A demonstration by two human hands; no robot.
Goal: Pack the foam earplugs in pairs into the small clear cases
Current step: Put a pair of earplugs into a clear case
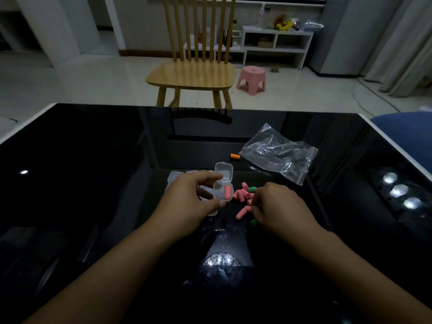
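My left hand (187, 202) pinches a small clear case (223, 185) between thumb and fingers; its lid stands open and one pink earplug (228, 192) lies inside. Just right of it, several loose pink earplugs (242, 195) and two green ones (252, 189) lie in a pile on the black glass table (93, 160). My right hand (278, 206) reaches into this pile with curled fingers pinching a pink earplug (249, 208). An orange earplug (235, 156) lies alone farther back. More clear cases (175, 176) sit behind my left hand, partly hidden.
A crumpled clear plastic bag (278, 153) lies at the back right of the pile. Beyond the table's far edge stand a wooden chair (191, 76) and a pink stool (252, 79). A blue seat (409, 134) is by the right edge.
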